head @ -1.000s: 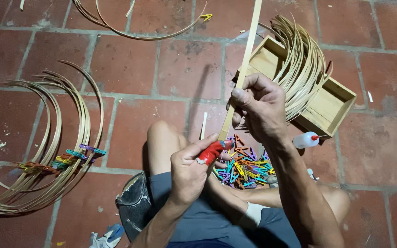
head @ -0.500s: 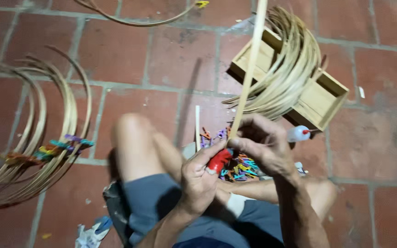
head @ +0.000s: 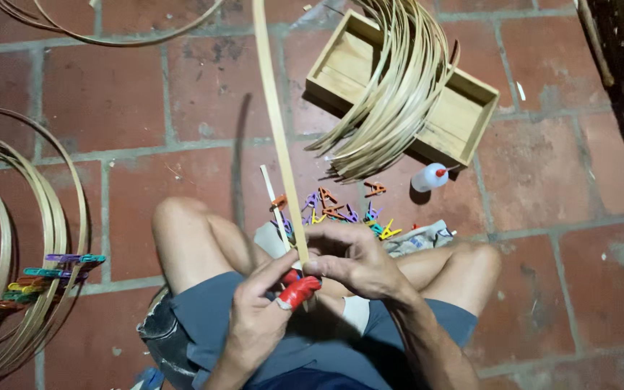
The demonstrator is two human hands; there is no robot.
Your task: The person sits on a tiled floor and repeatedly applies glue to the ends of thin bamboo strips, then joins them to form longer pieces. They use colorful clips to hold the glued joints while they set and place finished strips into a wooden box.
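Note:
A long pale bamboo strip rises from my lap toward the top of the head view. My right hand pinches its lower end between thumb and fingers. My left hand meets it from below, its thumb wrapped in red tape, and also grips the strip's lower end. A short pale stick lies on the floor just left of the strip. Whether a blade is held is hidden by the fingers.
I sit cross-legged on red brick tiles. Several coloured clothes pegs lie by my knees. A wooden tray holds a bundle of bent bamboo strips. A white glue bottle lies beside it. Clipped bamboo hoops lie at left.
The strip has swung from leaning right to leaning slightly left. Both hands dropped lower toward my lap and came closer together at its lower end.

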